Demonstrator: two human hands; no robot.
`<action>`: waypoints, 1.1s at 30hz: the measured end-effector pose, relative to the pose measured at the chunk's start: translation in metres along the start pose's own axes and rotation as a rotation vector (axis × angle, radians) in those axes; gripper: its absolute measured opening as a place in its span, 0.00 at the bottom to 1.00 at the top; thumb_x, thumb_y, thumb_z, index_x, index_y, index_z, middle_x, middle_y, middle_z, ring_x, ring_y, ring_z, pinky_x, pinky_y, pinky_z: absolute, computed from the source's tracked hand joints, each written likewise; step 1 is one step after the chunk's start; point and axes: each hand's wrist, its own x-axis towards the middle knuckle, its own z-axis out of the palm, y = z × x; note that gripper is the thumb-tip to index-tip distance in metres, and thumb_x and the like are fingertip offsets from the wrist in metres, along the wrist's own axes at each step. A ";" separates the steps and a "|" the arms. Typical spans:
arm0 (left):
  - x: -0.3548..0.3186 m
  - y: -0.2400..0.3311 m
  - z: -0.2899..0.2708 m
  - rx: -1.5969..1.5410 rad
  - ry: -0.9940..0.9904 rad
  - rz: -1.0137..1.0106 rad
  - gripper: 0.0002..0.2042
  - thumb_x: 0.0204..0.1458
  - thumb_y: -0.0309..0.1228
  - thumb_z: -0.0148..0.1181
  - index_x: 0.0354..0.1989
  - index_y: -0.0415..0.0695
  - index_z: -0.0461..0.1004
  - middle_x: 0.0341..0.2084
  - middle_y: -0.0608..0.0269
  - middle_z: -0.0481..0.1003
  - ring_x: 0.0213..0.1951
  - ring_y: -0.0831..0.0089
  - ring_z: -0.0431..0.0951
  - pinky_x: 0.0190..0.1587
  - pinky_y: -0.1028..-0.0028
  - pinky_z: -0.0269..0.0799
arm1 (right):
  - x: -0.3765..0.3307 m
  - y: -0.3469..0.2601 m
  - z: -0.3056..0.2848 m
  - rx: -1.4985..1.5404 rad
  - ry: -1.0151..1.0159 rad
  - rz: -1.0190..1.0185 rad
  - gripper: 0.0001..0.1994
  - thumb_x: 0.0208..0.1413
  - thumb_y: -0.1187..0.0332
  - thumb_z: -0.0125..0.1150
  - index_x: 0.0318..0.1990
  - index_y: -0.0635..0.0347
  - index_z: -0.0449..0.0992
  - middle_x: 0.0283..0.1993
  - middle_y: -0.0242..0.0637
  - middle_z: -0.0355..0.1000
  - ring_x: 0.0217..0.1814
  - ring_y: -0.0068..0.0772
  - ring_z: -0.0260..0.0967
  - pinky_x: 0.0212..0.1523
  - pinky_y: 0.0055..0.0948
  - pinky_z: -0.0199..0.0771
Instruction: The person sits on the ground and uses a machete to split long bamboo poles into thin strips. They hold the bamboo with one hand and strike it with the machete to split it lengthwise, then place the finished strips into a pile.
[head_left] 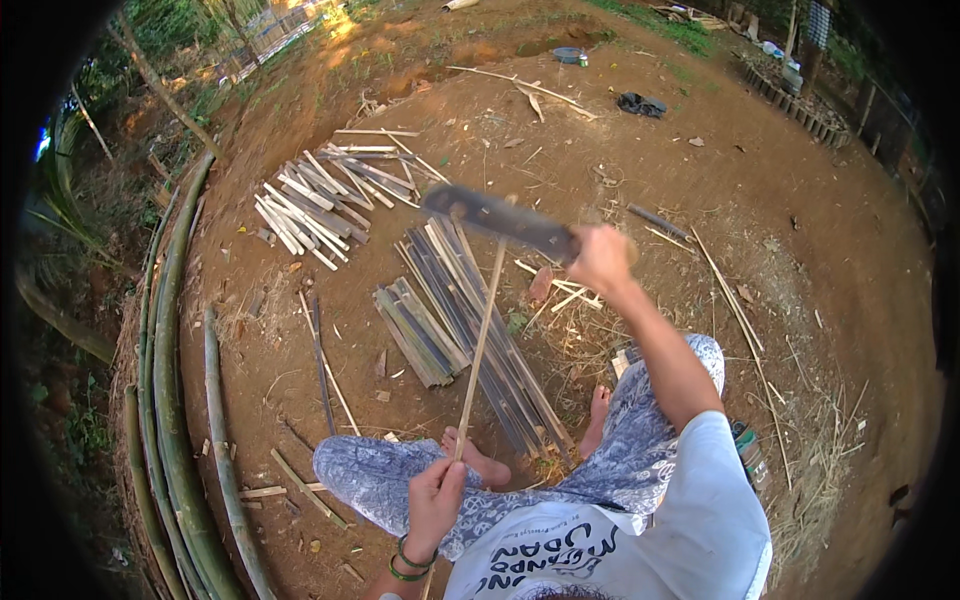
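My right hand (pixel 603 258) is closed round the handle of a machete (pixel 498 220). Its broad dark blade points left and is blurred by motion, beside the far end of a bamboo strip (pixel 483 340). That long, thin, pale strip runs from my lap away from me. My left hand (pixel 435 505) grips it low down, above my bent knee. Whether blade and strip touch, I cannot tell. Beneath them on the ground lies a bundle of long dark bamboo slats (pixel 500 350), with shorter greenish slats (pixel 421 335) against its left side.
A heap of short split bamboo pieces (pixel 318 205) lies farther off to the left. Long green bamboo poles (pixel 172 400) line the left edge. My bare foot (pixel 478 462) is close to the slats. Thin sticks (pixel 730 290) lie at right; a blue basin (pixel 568 55) stands far back.
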 end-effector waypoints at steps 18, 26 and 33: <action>-0.018 -0.035 -0.020 0.100 0.077 -0.042 0.10 0.64 0.30 0.56 0.33 0.37 0.76 0.16 0.76 0.67 0.19 0.89 0.62 0.20 0.82 0.55 | 0.019 0.026 -0.005 0.100 -0.184 0.509 0.13 0.42 0.69 0.66 0.39 0.59 0.84 0.29 0.44 0.80 0.29 0.37 0.79 0.31 0.39 0.80; 0.041 -0.028 0.014 0.164 0.228 0.171 0.09 0.60 0.29 0.60 0.37 0.34 0.79 0.15 0.62 0.70 0.21 0.83 0.68 0.23 0.76 0.63 | -0.052 -0.059 0.025 0.154 -0.117 -0.368 0.12 0.33 0.68 0.70 0.28 0.59 0.78 0.26 0.41 0.77 0.29 0.41 0.78 0.34 0.41 0.80; 0.017 -0.024 0.008 0.243 0.243 0.205 0.08 0.59 0.27 0.61 0.40 0.34 0.80 0.14 0.57 0.69 0.19 0.82 0.68 0.23 0.75 0.64 | -0.033 -0.033 0.019 0.091 -0.015 -0.350 0.11 0.33 0.66 0.70 0.27 0.59 0.76 0.25 0.42 0.75 0.30 0.45 0.77 0.32 0.44 0.77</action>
